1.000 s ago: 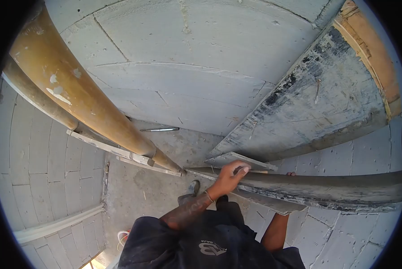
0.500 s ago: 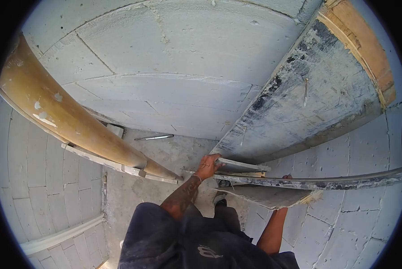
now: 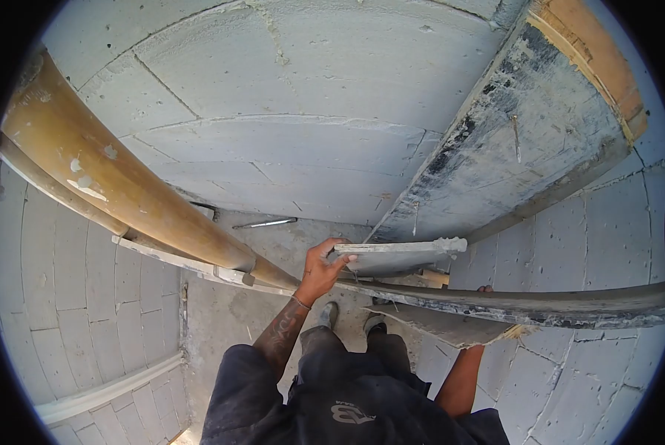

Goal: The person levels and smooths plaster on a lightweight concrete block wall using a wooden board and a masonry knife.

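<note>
My left hand (image 3: 323, 268) grips the near-left end of a short grey board (image 3: 399, 256), thumb on its face and fingers over its edge. Below that board runs a long dark-edged plank (image 3: 555, 305), reaching to the right edge of view. Under the plank lies a curved rough sheet (image 3: 451, 326) with a frayed end. My right hand (image 3: 485, 289) is mostly hidden behind the plank and sheet; only fingertips show over the plank's upper edge, wrapped round it.
A large plaster-smeared panel (image 3: 525, 126) with nails leans at the right. A long yellow-brown pipe (image 3: 124, 178) slants at the left beside a wooden strip (image 3: 176, 261). A metal bar (image 3: 265, 222) lies on the concrete floor (image 3: 236, 311). Block walls (image 3: 295, 81) surround the space.
My left hand has raised the short board away from the plank and turned its face more into view. The plank and rough sheet sit slightly further right in view. Both shoes now show.
</note>
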Demonstrator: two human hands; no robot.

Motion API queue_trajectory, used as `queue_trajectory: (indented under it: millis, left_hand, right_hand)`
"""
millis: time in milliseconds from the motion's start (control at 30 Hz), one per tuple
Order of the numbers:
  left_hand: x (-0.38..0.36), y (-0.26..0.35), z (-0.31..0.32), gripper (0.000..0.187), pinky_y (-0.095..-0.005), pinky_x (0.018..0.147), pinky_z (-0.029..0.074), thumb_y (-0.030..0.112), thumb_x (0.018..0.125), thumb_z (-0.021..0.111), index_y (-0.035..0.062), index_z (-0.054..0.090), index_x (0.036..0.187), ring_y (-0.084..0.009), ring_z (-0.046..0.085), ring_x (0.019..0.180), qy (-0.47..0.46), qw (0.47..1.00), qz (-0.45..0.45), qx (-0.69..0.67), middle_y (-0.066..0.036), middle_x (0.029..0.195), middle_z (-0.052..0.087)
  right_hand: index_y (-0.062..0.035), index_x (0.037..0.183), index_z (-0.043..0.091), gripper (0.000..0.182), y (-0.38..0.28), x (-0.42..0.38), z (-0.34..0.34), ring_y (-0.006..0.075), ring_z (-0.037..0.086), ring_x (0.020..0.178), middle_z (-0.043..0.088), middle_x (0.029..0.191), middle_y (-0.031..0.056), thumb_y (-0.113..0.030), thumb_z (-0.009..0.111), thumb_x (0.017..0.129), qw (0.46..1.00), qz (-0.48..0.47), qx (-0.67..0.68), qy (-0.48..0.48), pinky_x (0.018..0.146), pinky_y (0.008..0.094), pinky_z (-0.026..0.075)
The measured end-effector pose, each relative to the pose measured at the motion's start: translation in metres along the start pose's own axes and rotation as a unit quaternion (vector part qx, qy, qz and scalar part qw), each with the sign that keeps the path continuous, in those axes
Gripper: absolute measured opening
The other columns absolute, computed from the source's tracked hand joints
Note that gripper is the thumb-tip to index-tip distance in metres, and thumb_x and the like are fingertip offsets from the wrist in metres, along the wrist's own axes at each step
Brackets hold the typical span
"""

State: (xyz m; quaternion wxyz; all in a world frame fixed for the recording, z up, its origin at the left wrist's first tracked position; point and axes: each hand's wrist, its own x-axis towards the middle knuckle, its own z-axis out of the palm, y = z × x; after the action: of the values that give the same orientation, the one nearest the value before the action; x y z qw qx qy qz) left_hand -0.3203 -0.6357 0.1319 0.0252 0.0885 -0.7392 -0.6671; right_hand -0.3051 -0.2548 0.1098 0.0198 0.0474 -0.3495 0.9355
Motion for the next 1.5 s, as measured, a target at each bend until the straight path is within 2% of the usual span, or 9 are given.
queue_trajectory:
  millis: [33,100,500,700,867,933,1200,1367,1500]
  left_hand:
    - [-0.001,0.005,-0.001,0.025,-0.0270,0.072,0.045,0.015,0.076,0.068,-0.0012,0.058,0.092,-0.0130,0.057,0.077,0.001,1.000,-0.002,0.001,-0.007,0.083,0.063]
    - [-0.001,0.016,-0.004,0.025,-0.0257,0.072,0.045,0.015,0.077,0.068,-0.0015,0.057,0.094,-0.0120,0.055,0.079,0.031,0.998,0.015,-0.043,-0.007,0.086,0.061]
    - [-0.012,0.005,-0.004,0.024,-0.0231,0.065,0.040,0.018,0.081,0.063,-0.0013,0.054,0.091,-0.0090,0.047,0.069,0.178,0.983,0.021,-0.043,-0.002,0.075,0.054]
    - [-0.063,0.020,-0.009,0.026,-0.0249,0.068,0.041,0.020,0.081,0.063,-0.0021,0.055,0.091,-0.0107,0.050,0.074,0.054,0.994,0.046,-0.086,-0.004,0.079,0.056]
    - [-0.056,0.077,-0.015,0.029,-0.0254,0.064,0.041,0.022,0.074,0.070,-0.0007,0.057,0.086,-0.0117,0.050,0.069,-0.010,0.986,0.150,-0.073,-0.006,0.077,0.056]
    - [-0.052,0.111,-0.026,0.033,-0.0246,0.062,0.040,0.026,0.074,0.070,-0.0010,0.056,0.085,-0.0101,0.048,0.067,0.019,0.970,0.229,-0.078,-0.005,0.076,0.056]
    - [-0.069,0.184,-0.077,0.048,-0.0227,0.064,0.039,0.045,0.080,0.060,0.0005,0.048,0.092,-0.0085,0.046,0.072,0.131,0.928,0.340,-0.078,-0.003,0.079,0.050]
    - [-0.069,0.198,-0.107,0.043,-0.0232,0.072,0.039,0.041,0.084,0.057,0.0004,0.048,0.092,-0.0096,0.047,0.079,0.232,0.912,0.315,-0.123,-0.003,0.083,0.050]
    - [-0.056,0.203,-0.107,0.037,-0.0220,0.074,0.038,0.037,0.087,0.054,0.0006,0.048,0.093,-0.0081,0.047,0.078,0.289,0.900,0.311,-0.100,-0.002,0.083,0.051]
  right_hand:
    - [-0.0039,0.121,0.045,0.051,0.002,-0.004,0.003,0.0262,0.043,0.114,0.046,0.118,0.0136,-0.043,0.040,0.089,1.000,0.002,0.001,0.001,0.096,0.0459,0.038]
    - [-0.0049,0.115,0.048,0.038,0.003,-0.013,0.015,0.0255,0.047,0.100,0.050,0.103,0.0128,-0.033,0.046,0.089,0.988,-0.003,-0.034,0.153,0.094,0.0399,0.040]
    - [-0.0046,0.122,0.040,0.043,0.016,-0.041,0.033,0.0227,0.049,0.093,0.054,0.091,0.0145,-0.031,0.045,0.088,0.986,-0.051,-0.076,0.136,0.082,0.0355,0.043]
    - [-0.0046,0.121,0.041,0.043,0.015,-0.086,0.048,0.0229,0.048,0.095,0.054,0.094,0.0139,-0.031,0.045,0.088,0.973,-0.093,-0.102,0.183,0.084,0.0363,0.043]
    - [-0.0045,0.121,0.041,0.042,0.014,-0.122,0.063,0.0230,0.048,0.096,0.053,0.096,0.0134,-0.031,0.045,0.088,0.957,-0.132,-0.114,0.232,0.085,0.0369,0.042]
    - [-0.0045,0.121,0.041,0.042,0.017,-0.124,0.075,0.0231,0.048,0.097,0.053,0.096,0.0132,-0.030,0.045,0.088,0.951,-0.145,-0.115,0.246,0.085,0.0371,0.042]
    - [-0.0044,0.120,0.041,0.041,0.031,-0.048,0.133,0.0233,0.048,0.100,0.053,0.100,0.0124,-0.030,0.045,0.088,0.925,-0.193,-0.104,0.309,0.087,0.0381,0.042]
    - [-0.0044,0.120,0.041,0.041,0.033,0.004,0.135,0.0234,0.048,0.101,0.053,0.102,0.0119,-0.029,0.045,0.088,0.925,-0.174,-0.095,0.323,0.088,0.0388,0.041]
    - [-0.0057,0.118,0.042,0.037,0.030,0.038,0.072,0.0230,0.047,0.106,0.050,0.111,0.0093,-0.029,0.045,0.088,0.938,-0.124,-0.108,0.304,0.091,0.0393,0.040]
